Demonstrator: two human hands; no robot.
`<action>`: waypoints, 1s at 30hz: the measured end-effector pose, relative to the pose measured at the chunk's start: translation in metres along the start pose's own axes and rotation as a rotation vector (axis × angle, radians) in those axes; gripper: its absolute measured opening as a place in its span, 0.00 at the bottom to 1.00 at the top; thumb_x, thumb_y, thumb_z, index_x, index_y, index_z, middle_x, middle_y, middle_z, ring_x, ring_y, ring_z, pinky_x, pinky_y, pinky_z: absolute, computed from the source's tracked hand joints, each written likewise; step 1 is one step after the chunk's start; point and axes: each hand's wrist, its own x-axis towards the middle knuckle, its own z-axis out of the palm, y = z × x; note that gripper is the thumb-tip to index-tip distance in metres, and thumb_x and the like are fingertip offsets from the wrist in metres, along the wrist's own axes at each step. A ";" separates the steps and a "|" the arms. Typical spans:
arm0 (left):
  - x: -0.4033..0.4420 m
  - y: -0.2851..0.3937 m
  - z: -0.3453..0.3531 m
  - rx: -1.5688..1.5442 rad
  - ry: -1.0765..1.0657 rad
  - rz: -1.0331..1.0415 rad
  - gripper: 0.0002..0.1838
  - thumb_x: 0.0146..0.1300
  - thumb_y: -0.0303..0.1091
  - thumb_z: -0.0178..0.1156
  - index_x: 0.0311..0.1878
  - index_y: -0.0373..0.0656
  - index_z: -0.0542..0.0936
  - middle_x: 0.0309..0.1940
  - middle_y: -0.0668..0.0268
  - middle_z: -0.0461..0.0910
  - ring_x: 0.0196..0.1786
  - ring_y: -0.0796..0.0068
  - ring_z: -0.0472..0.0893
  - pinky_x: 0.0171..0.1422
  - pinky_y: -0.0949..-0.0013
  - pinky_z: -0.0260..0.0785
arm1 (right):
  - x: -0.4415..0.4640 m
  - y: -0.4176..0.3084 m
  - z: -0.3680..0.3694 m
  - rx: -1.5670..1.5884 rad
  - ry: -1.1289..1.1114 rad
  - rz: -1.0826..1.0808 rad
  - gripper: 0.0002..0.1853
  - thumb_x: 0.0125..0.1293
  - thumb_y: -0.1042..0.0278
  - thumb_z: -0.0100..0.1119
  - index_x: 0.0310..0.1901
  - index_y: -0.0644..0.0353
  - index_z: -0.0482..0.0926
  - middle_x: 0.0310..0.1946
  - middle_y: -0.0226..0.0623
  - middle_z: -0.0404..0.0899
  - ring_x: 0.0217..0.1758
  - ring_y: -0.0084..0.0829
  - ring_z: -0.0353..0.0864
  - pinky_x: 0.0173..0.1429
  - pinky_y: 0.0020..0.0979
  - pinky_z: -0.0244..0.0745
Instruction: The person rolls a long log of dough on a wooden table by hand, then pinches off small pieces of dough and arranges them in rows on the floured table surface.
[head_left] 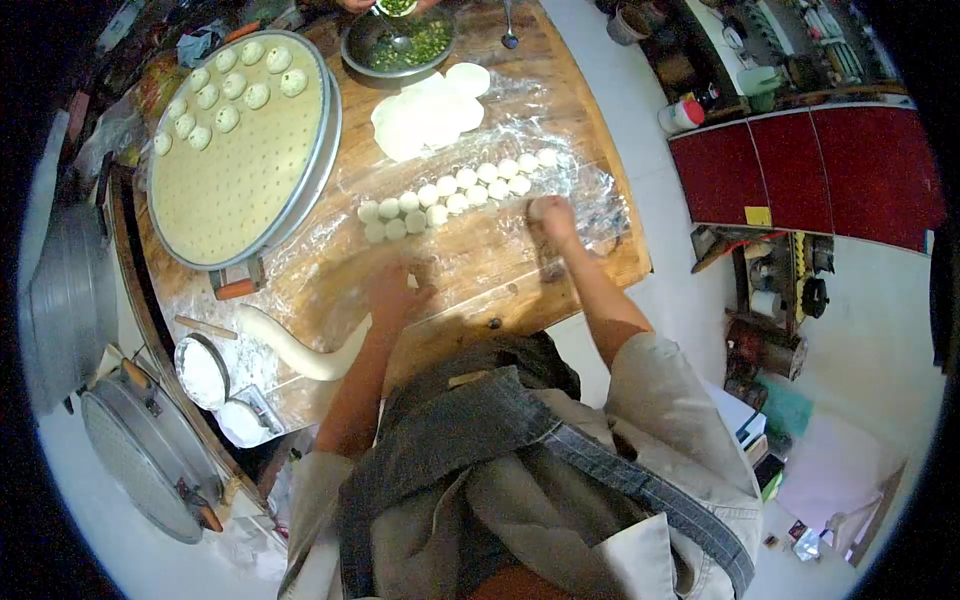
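Two rows of small dough pieces (457, 203) lie across the middle of the floured wooden table (470, 280). At the right end of the rows, my right hand (552, 217) is closed around a dough piece (539, 208), which shows at its fingertips. My left hand (402, 290) is over the table below the left end of the rows, fingers partly curled and apart, with no held object visible. A long dough roll (300, 350) curves from the left toward my left forearm, which hides its right end. Flattened dough wrappers (425, 118) overlap beyond the rows.
A round steamer tray (230, 185) with several filled buns stands at the left. Another person's hands are at the far edge by a metal bowl of green filling (425, 50). A rolling pin (206, 327) and a flour bowl (201, 372) sit at the lower left.
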 end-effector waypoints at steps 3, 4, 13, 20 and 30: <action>-0.009 0.002 0.005 0.122 -0.049 0.008 0.21 0.54 0.50 0.68 0.45 0.46 0.82 0.47 0.56 0.82 0.52 0.51 0.79 0.60 0.51 0.70 | 0.070 0.052 -0.003 0.042 0.220 -0.131 0.21 0.61 0.63 0.63 0.51 0.69 0.74 0.35 0.42 0.81 0.35 0.29 0.82 0.33 0.32 0.79; -0.011 -0.004 0.015 0.066 0.026 0.024 0.22 0.55 0.50 0.67 0.46 0.46 0.81 0.47 0.56 0.82 0.52 0.50 0.79 0.60 0.50 0.70 | 0.077 0.048 0.002 0.026 0.269 -0.157 0.24 0.61 0.61 0.64 0.53 0.68 0.73 0.34 0.42 0.80 0.36 0.28 0.82 0.32 0.32 0.79; -0.030 -0.021 0.034 0.089 0.104 0.053 0.28 0.57 0.44 0.69 0.57 0.40 0.75 0.55 0.48 0.76 0.60 0.45 0.73 0.65 0.48 0.66 | 0.002 -0.058 0.003 -0.324 0.334 -0.275 0.27 0.64 0.46 0.63 0.41 0.71 0.78 0.35 0.53 0.83 0.41 0.48 0.83 0.46 0.44 0.76; -0.045 -0.046 0.055 0.273 0.220 0.059 0.30 0.55 0.35 0.69 0.58 0.31 0.72 0.54 0.43 0.74 0.59 0.43 0.73 0.65 0.47 0.66 | -0.112 -0.066 0.115 -0.466 -0.436 -0.326 0.30 0.72 0.37 0.50 0.36 0.64 0.78 0.33 0.47 0.80 0.42 0.43 0.80 0.53 0.47 0.74; -0.043 -0.053 0.034 -0.191 0.111 -0.053 0.24 0.53 0.27 0.65 0.55 0.33 0.73 0.49 0.42 0.75 0.56 0.38 0.73 0.61 0.46 0.67 | -0.189 -0.072 0.214 -0.465 -0.380 -0.280 0.25 0.76 0.51 0.44 0.44 0.74 0.74 0.37 0.67 0.81 0.44 0.64 0.81 0.51 0.52 0.75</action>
